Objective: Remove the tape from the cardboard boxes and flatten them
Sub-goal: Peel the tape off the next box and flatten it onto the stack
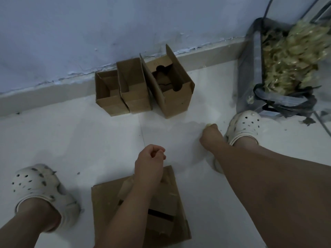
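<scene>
Above the white floor [89, 136], left hand [149, 161] curls empty, right hand [211, 136] pinches tape [209, 125].

A bare indoor corner, likely a home or storeroom, is showing: a white tiled floor [71, 136] is meeting a bluish wall [71, 33] with peeling paint, boxes [139, 86] are lining the skirting [44, 92], and a scrap-filled bin [250, 68] is standing upper right.
</scene>
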Demonstrator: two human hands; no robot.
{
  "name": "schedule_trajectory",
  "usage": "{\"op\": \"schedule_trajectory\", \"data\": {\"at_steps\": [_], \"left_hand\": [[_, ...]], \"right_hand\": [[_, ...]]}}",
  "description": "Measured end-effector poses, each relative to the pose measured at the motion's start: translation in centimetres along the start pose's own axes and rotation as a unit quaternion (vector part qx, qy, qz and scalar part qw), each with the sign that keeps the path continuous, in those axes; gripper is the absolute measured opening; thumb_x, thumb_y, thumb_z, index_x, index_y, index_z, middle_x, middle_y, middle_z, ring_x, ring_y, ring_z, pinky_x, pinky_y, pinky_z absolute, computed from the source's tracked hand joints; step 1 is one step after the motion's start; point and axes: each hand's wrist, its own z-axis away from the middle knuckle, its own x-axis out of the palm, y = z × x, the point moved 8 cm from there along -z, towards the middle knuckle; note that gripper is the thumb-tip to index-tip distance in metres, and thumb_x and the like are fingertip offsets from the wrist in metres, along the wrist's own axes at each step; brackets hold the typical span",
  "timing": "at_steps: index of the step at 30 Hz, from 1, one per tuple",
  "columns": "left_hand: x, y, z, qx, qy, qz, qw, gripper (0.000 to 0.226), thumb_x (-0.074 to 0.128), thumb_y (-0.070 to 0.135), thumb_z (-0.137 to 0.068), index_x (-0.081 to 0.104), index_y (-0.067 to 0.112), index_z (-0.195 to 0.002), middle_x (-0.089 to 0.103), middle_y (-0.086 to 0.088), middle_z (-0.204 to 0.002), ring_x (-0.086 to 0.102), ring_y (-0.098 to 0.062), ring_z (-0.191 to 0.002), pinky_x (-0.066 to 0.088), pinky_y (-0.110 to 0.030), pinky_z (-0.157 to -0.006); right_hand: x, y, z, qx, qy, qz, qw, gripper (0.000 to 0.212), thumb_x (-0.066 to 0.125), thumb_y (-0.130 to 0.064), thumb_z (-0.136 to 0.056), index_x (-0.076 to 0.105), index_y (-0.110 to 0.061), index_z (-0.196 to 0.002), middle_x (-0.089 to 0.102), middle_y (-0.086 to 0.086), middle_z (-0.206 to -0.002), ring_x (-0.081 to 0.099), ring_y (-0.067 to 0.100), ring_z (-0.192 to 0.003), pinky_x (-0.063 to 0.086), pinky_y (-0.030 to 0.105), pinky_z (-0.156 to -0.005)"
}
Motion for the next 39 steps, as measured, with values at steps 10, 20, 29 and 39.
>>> {"op": "schedule_trajectory", "data": {"at_steps": [10,20,29,39], "left_hand": [[3.6,3.9,1.3,0.038,-0.042,0.045,0.997,0.023,0.047,0.012,-0.096,0.063,0.022,-0.084,0.065,0.003,-0.081,0.056,-0.008,-0.070,0.042,-0.019,-0.061],[5.3,7.7,2.6,0.100,-0.078,0.080,0.989,0.023,0.048,0.013,-0.095,0.065,0.024,-0.083,0.065,0.008,-0.076,0.056,0.006,-0.061,0.043,-0.007,-0.055],[4.7,6.5,1.8,0.080,-0.062,0.079,0.992,0.023,0.047,0.013,-0.094,0.064,0.023,-0.083,0.065,0.006,-0.078,0.056,0.005,-0.060,0.041,-0.007,-0.052],[-1.7,3.2,1.3,0.086,0.089,-0.019,0.992,0.023,0.054,0.020,-0.094,0.049,0.027,-0.116,0.058,0.006,-0.102,0.057,-0.012,-0.087,0.049,-0.022,-0.069]], "right_hand": [[-11.1,2.0,2.7,0.099,0.341,-0.552,0.754,0.026,0.059,-0.017,-0.092,0.037,-0.022,-0.080,0.049,-0.010,-0.074,0.048,0.007,-0.062,0.035,0.005,-0.048],[-20.3,6.1,1.5,0.141,0.451,-0.526,0.707,0.025,0.039,0.004,-0.093,0.055,-0.015,-0.089,0.052,0.014,-0.125,0.048,0.017,-0.090,0.038,0.016,-0.076],[-22.8,4.7,1.0,0.120,0.432,-0.356,0.820,0.030,0.044,-0.011,-0.096,0.071,-0.022,-0.102,0.043,-0.008,-0.142,0.035,0.016,-0.131,0.028,0.024,-0.103],[-9.8,-4.6,7.3,-0.033,0.277,-0.419,0.864,0.012,0.051,-0.012,-0.094,0.056,-0.023,-0.092,0.060,-0.010,-0.078,0.056,0.006,-0.069,0.041,0.017,-0.060]]}}
